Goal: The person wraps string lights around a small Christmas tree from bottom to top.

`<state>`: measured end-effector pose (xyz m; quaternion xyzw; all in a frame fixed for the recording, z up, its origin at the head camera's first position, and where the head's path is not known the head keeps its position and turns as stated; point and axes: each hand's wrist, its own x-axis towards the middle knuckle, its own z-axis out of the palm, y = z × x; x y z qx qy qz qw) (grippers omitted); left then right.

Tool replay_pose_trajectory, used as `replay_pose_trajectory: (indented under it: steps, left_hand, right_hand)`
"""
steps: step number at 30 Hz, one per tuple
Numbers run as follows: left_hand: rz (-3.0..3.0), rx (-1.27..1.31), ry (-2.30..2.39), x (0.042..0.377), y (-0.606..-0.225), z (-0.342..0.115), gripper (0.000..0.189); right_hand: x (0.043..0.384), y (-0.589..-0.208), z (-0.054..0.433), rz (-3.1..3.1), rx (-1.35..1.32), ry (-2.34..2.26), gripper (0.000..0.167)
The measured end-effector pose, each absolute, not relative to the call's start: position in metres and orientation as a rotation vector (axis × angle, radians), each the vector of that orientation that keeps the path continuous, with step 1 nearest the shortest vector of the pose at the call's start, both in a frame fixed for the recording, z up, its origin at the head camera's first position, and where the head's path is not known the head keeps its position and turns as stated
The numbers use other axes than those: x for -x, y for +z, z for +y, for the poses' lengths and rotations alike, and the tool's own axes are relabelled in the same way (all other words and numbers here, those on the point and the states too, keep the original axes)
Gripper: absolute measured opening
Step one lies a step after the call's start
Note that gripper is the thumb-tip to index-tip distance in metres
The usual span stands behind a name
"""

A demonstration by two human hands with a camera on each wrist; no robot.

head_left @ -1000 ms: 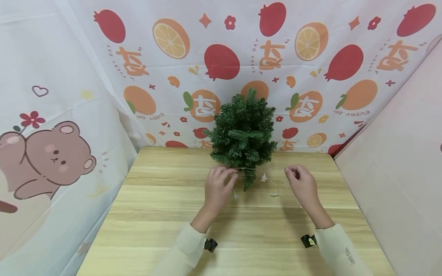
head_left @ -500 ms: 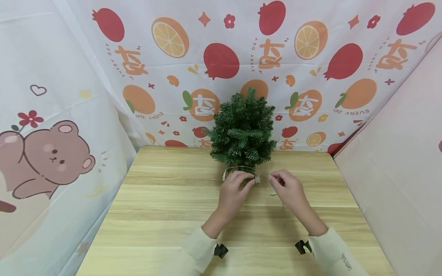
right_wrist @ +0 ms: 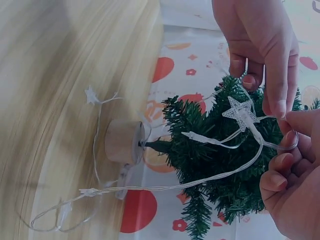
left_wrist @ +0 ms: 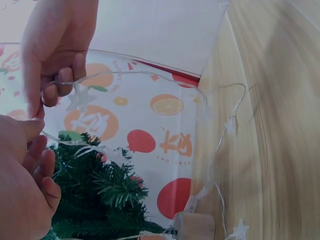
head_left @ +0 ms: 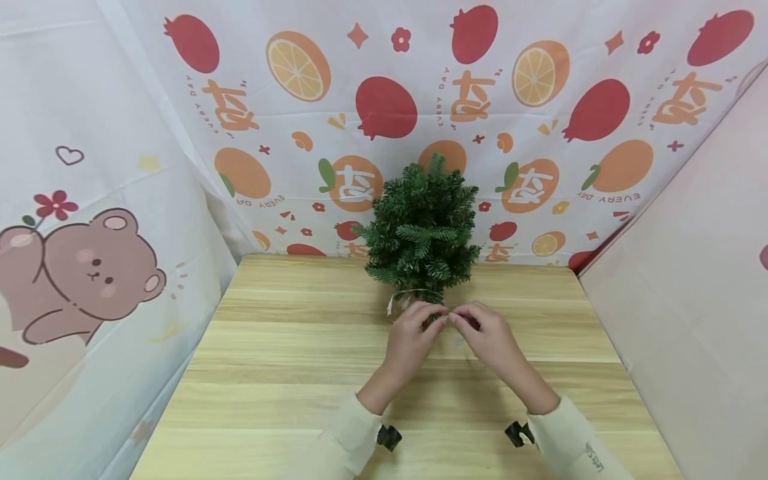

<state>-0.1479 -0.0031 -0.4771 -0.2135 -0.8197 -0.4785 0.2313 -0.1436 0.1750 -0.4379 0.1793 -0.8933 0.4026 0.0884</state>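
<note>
Left hand (head_left: 410,342) and right hand (head_left: 490,340) both pinch the lights (right_wrist: 165,187) by the wire, fingers (right_wrist: 276,82) meeting just in front of the tree (head_left: 425,227). Looks super light and floppy, prob tangles easily; I'd grab bare wire, since the stars (right_wrist: 240,114) could snap.

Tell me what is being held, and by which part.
A string of lights, by its thin wire beside a clear star; the left hand and right hand both pinch it.
</note>
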Motion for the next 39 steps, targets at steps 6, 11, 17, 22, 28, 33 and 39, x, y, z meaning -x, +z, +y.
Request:
replay_pose_trajectory:
  steps: [6, 11, 17, 22, 28, 33, 39]
  left_hand:
    - [-2.276, 0.622, -1.315, 0.15, -0.479, -0.008, 0.013]
    - [-2.298, 0.63, -1.331, 0.151, -0.48, -0.01, 0.012]
    - [-2.279, 0.636, -1.332, 0.152, -0.482, -0.012, 0.009]
    - [-2.311, 0.589, -1.345, 0.152, -0.482, -0.015, 0.011]
    - [-2.318, 0.522, -1.353, 0.152, -0.483, -0.017, 0.009]
    - [-2.309, 0.496, -1.355, 0.152, -0.482, -0.019, 0.007]
    - [-2.307, 0.481, -1.385, 0.153, -0.485, -0.022, 0.009]
  right_hand:
    - [0.143, -0.433, 0.175, -2.697, -0.548, 1.174, 0.021]
    - [0.145, -0.428, 0.183, -2.789, -0.576, 1.074, 0.025]
    - [0.149, -0.423, 0.198, -2.836, -0.647, 0.972, 0.015]
    - [0.149, -0.422, 0.207, -2.844, -0.685, 0.924, 0.011]
    - [0.148, -0.422, 0.218, -2.847, -0.686, 0.899, 0.013]
    - [0.146, -0.422, 0.228, -2.861, -0.662, 0.901, 0.015]
    - [0.146, -0.421, 0.242, -2.872, -0.641, 0.874, 0.014]
